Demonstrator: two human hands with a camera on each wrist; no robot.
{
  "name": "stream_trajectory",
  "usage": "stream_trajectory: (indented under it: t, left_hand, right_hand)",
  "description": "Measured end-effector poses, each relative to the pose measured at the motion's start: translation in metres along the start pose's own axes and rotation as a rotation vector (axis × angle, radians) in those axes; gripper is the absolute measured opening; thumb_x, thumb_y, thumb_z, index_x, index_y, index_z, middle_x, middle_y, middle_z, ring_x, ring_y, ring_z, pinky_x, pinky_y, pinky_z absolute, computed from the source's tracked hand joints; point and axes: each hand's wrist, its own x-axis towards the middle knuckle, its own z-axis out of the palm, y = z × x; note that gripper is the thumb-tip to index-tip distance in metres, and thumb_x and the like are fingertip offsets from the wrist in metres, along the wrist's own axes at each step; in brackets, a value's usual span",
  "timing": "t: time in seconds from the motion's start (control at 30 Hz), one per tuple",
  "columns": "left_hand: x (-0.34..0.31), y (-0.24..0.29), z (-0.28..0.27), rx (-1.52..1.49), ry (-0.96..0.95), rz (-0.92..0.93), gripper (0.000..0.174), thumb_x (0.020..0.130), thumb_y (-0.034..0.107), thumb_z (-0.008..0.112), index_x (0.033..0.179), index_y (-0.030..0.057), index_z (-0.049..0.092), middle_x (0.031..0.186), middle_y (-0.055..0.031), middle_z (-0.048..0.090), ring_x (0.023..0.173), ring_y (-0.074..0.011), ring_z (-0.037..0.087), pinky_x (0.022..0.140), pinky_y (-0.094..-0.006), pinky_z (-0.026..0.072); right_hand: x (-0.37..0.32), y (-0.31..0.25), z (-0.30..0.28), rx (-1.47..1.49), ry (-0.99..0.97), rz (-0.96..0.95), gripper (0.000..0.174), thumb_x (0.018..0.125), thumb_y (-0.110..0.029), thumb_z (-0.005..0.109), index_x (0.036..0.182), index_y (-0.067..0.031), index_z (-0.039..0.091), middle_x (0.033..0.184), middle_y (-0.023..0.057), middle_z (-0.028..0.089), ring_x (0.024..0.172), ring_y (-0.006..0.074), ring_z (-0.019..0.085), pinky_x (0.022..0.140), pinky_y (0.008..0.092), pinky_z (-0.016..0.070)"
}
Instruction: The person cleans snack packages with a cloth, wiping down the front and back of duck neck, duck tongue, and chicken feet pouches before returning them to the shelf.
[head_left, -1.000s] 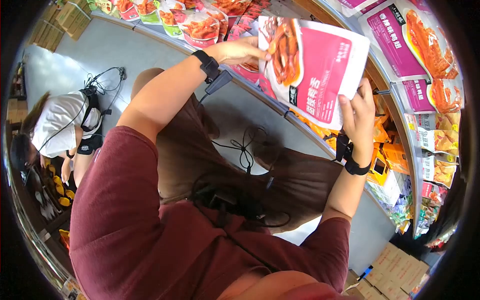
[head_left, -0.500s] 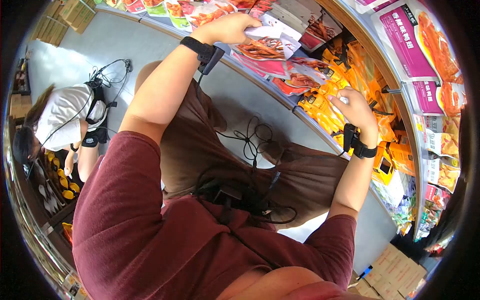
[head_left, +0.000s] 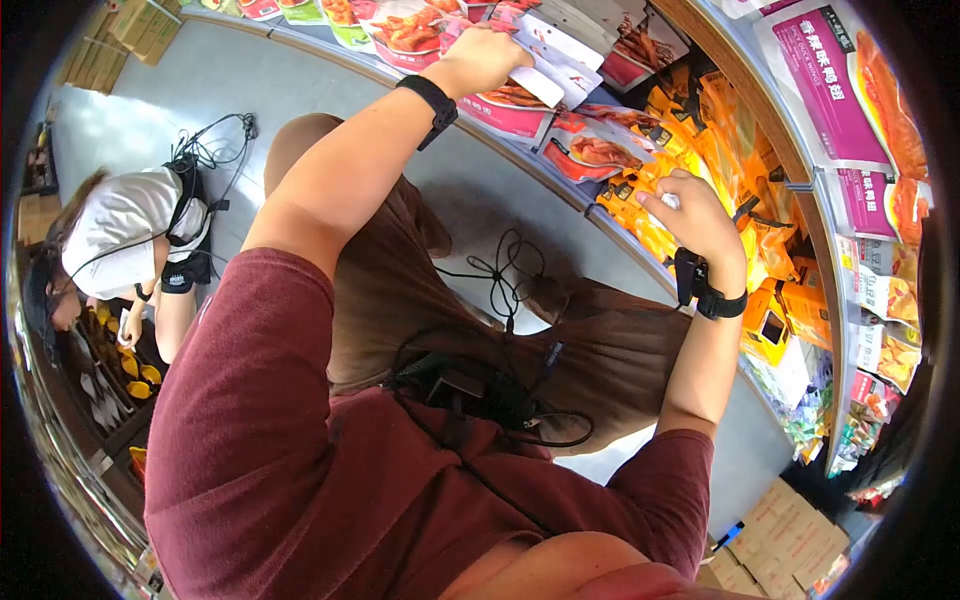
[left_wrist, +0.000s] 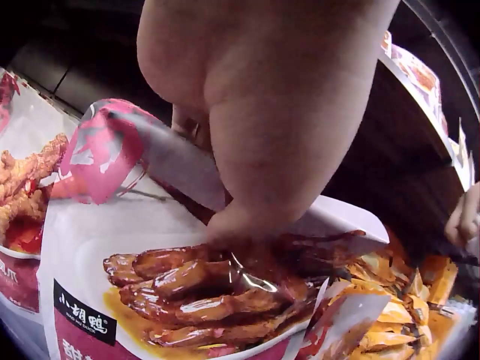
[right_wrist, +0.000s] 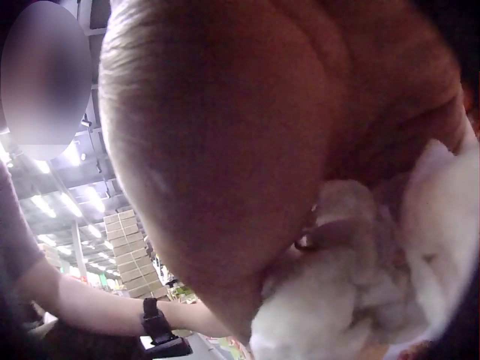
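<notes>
As a pink-and-white meat packet sits at the front of the shelf, the left hand pinches its top edge; a second ago both hands held one aloft, so that one appears reshelved. Beside orange packets, the right hand clamps white wadding.

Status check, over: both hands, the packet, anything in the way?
Left hand gripping the sauced-meat packet. Right hand holding a crumpled white wad. Red packet close alongside; no obvious obstruction.
</notes>
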Motion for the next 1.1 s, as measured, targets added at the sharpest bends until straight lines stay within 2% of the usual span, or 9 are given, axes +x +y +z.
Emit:
stream_trajectory:
  t: [0.2,0.43,0.47,0.5,0.6,0.63,0.7,0.83,1.1]
  left_hand:
    - [0.004,0.005,0.017,0.113,0.072,0.123,0.023,0.076,0.011,0.061,0.093,0.0224,0.07,0.081,-0.0034,0.069,0.084,-0.0216,0.067,0.08,-0.0384,0.0458]
    - [0.002,0.003,0.02,0.075,0.108,0.213,0.02,0.074,0.011,0.061,0.089,0.0205,0.069,0.083,-0.002,0.069,0.089,-0.0195,0.064,0.08,-0.0377,0.0442]
    - [0.002,0.004,0.021,0.075,0.108,0.212,0.02,0.074,0.011,0.061,0.089,0.0205,0.069,0.083,-0.002,0.069,0.089,-0.0195,0.064,0.08,-0.0377,0.0442]
    - [0.002,0.004,0.02,0.065,0.106,0.221,0.019,0.073,0.011,0.061,0.089,0.0202,0.069,0.083,-0.002,0.068,0.09,-0.0193,0.064,0.081,-0.0376,0.0438]
    - [0.001,0.004,0.019,0.057,0.107,0.228,0.019,0.073,0.011,0.061,0.088,0.0199,0.068,0.082,-0.0017,0.067,0.09,-0.0192,0.063,0.082,-0.037,0.0427]
    - [0.0,0.005,0.019,0.053,0.108,0.234,0.019,0.072,0.011,0.062,0.088,0.0199,0.068,0.081,-0.0013,0.067,0.09,-0.0191,0.063,0.083,-0.0365,0.042]
    - [-0.004,0.005,0.017,0.052,0.126,0.247,0.02,0.072,0.011,0.062,0.088,0.0204,0.068,0.08,-0.0008,0.066,0.09,-0.0188,0.062,0.083,-0.0359,0.0415]
    - [-0.013,0.003,0.019,0.031,0.115,0.223,0.021,0.07,0.011,0.062,0.088,0.0188,0.068,0.084,0.001,0.065,0.093,-0.0174,0.06,0.085,-0.0343,0.0397]
    - [-0.015,0.001,0.033,-0.006,0.025,0.123,0.026,0.075,0.014,0.057,0.098,0.0191,0.069,0.09,-0.0001,0.067,0.097,-0.0177,0.06,0.087,-0.0337,0.0409]
  right_hand:
    - [0.0,0.0,0.011,-0.008,0.024,-0.031,0.033,0.083,-0.028,0.068,0.07,0.0004,0.058,0.075,0.017,0.055,0.075,0.0343,0.055,0.068,0.0405,0.0431]
    - [0.058,-0.015,0.106,0.167,0.01,-0.39,0.019,0.072,-0.018,0.065,0.07,-0.0015,0.055,0.082,0.0173,0.056,0.081,0.0355,0.057,0.071,0.0439,0.0458]
    - [0.072,-0.024,0.121,0.251,-0.052,-0.386,0.019,0.07,-0.015,0.066,0.075,-0.0009,0.054,0.083,0.0167,0.055,0.083,0.0357,0.057,0.072,0.0436,0.0454]
    - [0.083,-0.023,0.142,0.263,-0.122,-0.34,0.025,0.071,-0.015,0.067,0.089,-0.0013,0.057,0.099,0.0172,0.059,0.095,0.0358,0.059,0.079,0.0423,0.0471]
    - [0.104,-0.012,0.21,0.214,-0.079,-0.394,0.042,0.071,-0.015,0.067,0.11,-0.0009,0.055,0.123,0.0187,0.054,0.112,0.0351,0.055,0.09,0.0407,0.0463]
    - [0.109,-0.015,0.217,0.214,-0.085,-0.401,0.042,0.071,-0.015,0.067,0.11,-0.0009,0.055,0.123,0.0187,0.054,0.112,0.0351,0.055,0.09,0.0407,0.0463]
    - [0.121,-0.02,0.224,0.072,-0.259,-0.211,0.062,0.074,-0.015,0.064,0.13,-0.0006,0.044,0.139,0.0202,0.044,0.123,0.0342,0.049,0.099,0.0403,0.0425]
    - [0.154,-0.012,0.222,0.069,-0.226,-0.005,0.075,0.077,-0.017,0.06,0.144,-0.0023,0.029,0.141,0.0206,0.042,0.122,0.0353,0.049,0.099,0.0426,0.0418]
    - [0.174,0.005,0.247,0.052,-0.218,-0.103,0.076,0.075,-0.017,0.061,0.143,-0.001,0.03,0.138,0.0214,0.045,0.121,0.0335,0.051,0.099,0.0413,0.0416]
